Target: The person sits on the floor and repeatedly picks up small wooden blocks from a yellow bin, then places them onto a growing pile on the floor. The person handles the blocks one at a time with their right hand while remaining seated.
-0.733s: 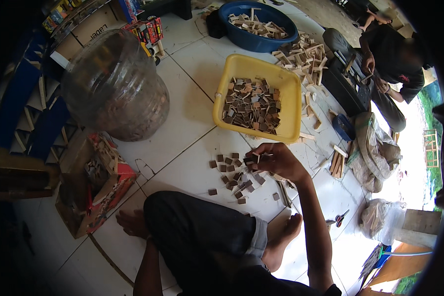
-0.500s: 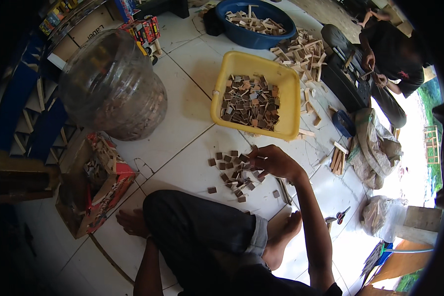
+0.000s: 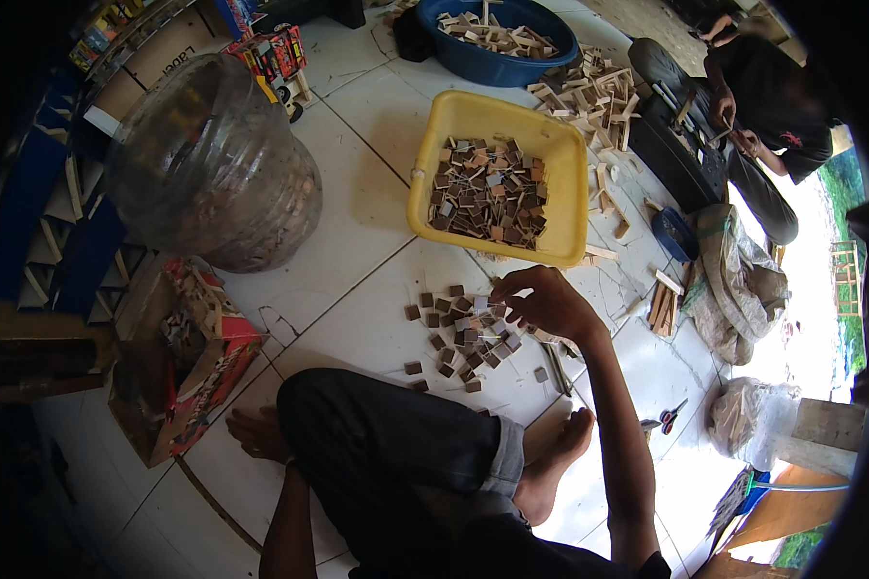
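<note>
White tiled floor (image 3: 357, 318), bent at the rim by the lens; corners black, far right washed out by glare. Blue basin (image 3: 473, 60) of wood strips cut off by the top edge. Big clear jar (image 3: 212, 183) at left too cloudy to make out its contents. Cardboard box (image 3: 224, 376) below it holds a jumble in shadow, hard to sort by eye. My left hand (image 3: 258, 434) is down by my bent knee (image 3: 333, 405), partly covered by it; cannot tell how its fingers are set or whether they hold anything.

Around: yellow basin (image 3: 567, 183) ahead, many brown squares inside. Pile of wood offcuts (image 3: 594, 106) behind it, toward a co-worker (image 3: 758, 111) bent over handwork at upper right. Pale sack (image 3: 729, 289) and scissors (image 3: 670, 417) off to my right, well apart from my reach. My knee and bare foot (image 3: 550, 478) border the near side.

Loose brown squares (image 3: 471, 337) lie scattered on the tiles between knee and yellow basin, some overlapping, a few strays. My right hand (image 3: 555, 307) hangs over their far right edge, just short of the basin. Index finger and thumb apart, tips pointing left; most squares lie left of and nearer me than the tips.
</note>
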The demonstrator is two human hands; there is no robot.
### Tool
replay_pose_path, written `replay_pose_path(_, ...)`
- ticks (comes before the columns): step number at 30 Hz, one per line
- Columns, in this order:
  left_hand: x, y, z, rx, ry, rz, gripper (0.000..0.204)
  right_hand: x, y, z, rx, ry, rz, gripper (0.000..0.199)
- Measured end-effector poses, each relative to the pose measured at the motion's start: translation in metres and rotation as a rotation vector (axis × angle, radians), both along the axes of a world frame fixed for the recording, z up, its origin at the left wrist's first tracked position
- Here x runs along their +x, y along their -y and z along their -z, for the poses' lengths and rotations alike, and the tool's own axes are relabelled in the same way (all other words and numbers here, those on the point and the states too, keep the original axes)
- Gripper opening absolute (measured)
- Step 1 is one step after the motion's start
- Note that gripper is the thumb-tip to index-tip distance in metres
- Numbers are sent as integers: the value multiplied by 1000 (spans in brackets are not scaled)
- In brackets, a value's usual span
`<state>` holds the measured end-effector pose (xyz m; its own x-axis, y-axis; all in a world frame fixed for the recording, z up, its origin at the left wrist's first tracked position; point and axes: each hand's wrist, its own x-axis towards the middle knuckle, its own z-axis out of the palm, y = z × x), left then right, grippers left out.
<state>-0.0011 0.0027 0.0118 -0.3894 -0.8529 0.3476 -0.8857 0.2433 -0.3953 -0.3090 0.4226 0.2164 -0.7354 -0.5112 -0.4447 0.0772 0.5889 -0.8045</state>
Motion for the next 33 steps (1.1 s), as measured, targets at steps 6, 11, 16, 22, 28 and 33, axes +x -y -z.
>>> replay_pose_path(6, -2, -2, -7, 39, -76, 9, 57, 30, 21, 54, 412, -513, -188, 27)
replay_pose_path(11, -4, -5, -12, 66, -82, -1, 56, 58, 27, 79, 204, -486, 24, 29)
replay_pose_path(16, -5, -6, -8, -10, -23, 8, 56, 57, 29, 81, 128, -335, 37, 31)
replay_pose_path(22, -4, -3, -5, 14, -19, -8, 56, 74, 46, 81, 177, -588, 51, 43)
replay_pose_path(28, -1, 1, 2, -12, 2, -11, 55, 84, 58, 90, 164, -497, 31, 54)
replay_pose_path(33, 0, 1, 3, -137, 76, 13, 56, 75, 47, 107, -110, -700, -18, 53)
